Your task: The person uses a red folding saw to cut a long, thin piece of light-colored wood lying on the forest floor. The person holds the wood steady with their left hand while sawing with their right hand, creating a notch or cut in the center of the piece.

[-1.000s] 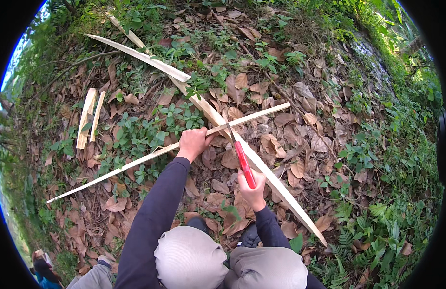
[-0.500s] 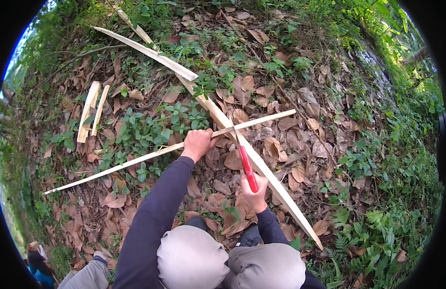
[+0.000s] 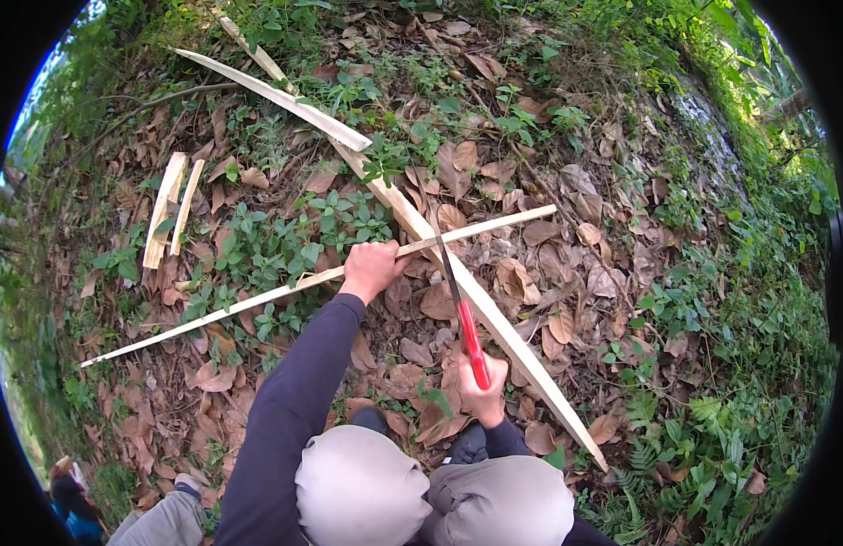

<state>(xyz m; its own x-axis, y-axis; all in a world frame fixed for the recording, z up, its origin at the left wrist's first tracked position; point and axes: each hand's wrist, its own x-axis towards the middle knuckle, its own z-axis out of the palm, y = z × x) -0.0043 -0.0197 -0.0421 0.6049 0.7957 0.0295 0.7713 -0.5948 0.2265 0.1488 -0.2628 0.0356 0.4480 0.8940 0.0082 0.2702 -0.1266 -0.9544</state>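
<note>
- Gripping the thin pale split-wood strip [image 3: 285, 293] mid-length, left hand [image 3: 371, 268] closed around it, arm stretched forward; likely steadying it for the cut.
- Right hand [image 3: 483, 399] wrapped on the red-handled long knife [image 3: 458, 296], blade meeting the strip where it crosses the wide pale plank [image 3: 494, 318].
- All lies on the leaf-strewn ground [image 3: 567, 264].
</note>
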